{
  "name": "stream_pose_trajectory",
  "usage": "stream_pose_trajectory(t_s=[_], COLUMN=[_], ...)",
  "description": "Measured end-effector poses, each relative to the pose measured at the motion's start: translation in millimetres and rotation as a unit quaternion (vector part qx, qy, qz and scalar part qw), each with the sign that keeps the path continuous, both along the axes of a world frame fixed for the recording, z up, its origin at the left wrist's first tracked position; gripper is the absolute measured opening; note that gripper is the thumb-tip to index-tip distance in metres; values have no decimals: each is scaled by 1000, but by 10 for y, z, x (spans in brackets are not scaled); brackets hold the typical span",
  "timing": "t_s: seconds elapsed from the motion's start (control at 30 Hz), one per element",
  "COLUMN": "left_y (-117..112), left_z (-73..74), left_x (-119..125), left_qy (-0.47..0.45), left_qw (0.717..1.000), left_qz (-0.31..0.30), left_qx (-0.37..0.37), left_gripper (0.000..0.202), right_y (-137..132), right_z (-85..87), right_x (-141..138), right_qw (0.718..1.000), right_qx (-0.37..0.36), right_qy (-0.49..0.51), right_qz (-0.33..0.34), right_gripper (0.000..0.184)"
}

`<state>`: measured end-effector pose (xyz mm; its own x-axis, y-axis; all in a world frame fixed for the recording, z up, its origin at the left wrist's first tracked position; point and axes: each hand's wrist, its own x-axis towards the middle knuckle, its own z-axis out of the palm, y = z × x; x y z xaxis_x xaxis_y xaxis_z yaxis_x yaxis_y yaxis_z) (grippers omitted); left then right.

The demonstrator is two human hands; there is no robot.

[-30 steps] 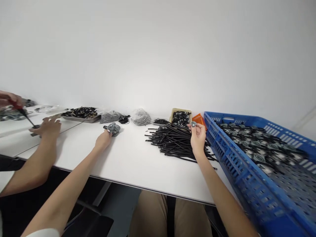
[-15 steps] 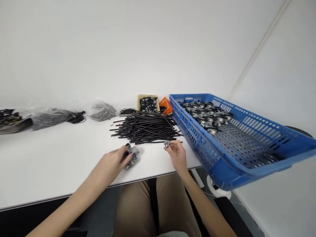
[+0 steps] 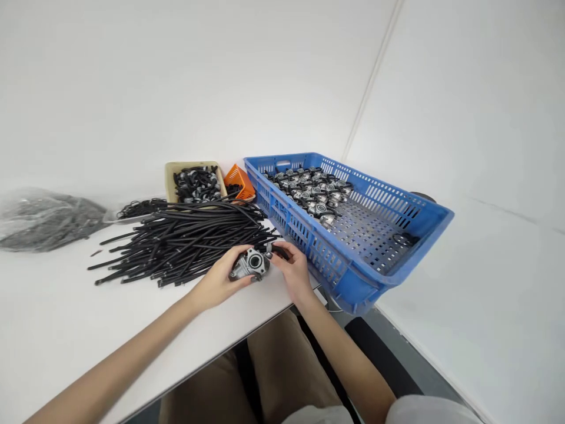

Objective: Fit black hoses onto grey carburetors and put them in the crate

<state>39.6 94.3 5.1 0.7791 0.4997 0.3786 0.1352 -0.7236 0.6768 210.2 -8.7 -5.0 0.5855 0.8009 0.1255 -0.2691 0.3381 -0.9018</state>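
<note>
A silver carburetor (image 3: 249,264) with a round bore facing up is held between the thumb and fingers of my left hand (image 3: 220,278), above the white table's front part. My right hand (image 3: 292,272) is closed on a short black rubber piece (image 3: 281,252) with a grey end, at the carburetor's right side. Whether the grey end is fitted onto the carburetor or only touches it, I cannot tell. Just behind both hands lies a pile of black hoses (image 3: 185,238).
On the right stands a blue crate (image 3: 353,259) with several carburetors (image 3: 315,191) inside. Farther back are a beige bin (image 3: 170,182) of black and grey parts and an orange basket (image 3: 245,179). A clear plastic bag (image 3: 53,218) lies at the left.
The view has turned right and come closer. My hands have come together, and the carburetor now shows its bore. The small grey part in my right hand is now seen beside the carburetor with black rubber.
</note>
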Motion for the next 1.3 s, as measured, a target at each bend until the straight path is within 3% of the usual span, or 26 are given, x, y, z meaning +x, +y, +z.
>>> stream_pose_trajectory(t_s=[0.2,0.47,0.63,0.8,0.97,1.13,1.3], left_y=[-10,20,98,97,-23,16,14], left_z=[-186,-394,-431,-399,-306,-219,-147], left_x=[33,-14,11,-22,-63,-83,-70], left_qy=[-25,-48,-68,-39,-19,-38,-3], left_qw=[999,998,995,996,999,982,976], left_qz=[9,41,49,22,41,-57,-40], left_qx=[43,25,62,83,-23,-178,-215], left_gripper=[34,59,70,77,71,68,62], right_y=[-7,5,19,-59,-88,-102,-132], right_z=[-46,-111,-39,19,26,35,-3], right_x=[20,49,-1,-32,-35,-51,-36], right_qw=[1000,992,995,996,995,991,987], right_qx=[-5,17,39,45,39,18,3], right_qy=[22,117,89,8,-28,-46,-80], right_qz=[2,-53,37,75,89,127,139], right_gripper=[25,35,36,31,29,30,28])
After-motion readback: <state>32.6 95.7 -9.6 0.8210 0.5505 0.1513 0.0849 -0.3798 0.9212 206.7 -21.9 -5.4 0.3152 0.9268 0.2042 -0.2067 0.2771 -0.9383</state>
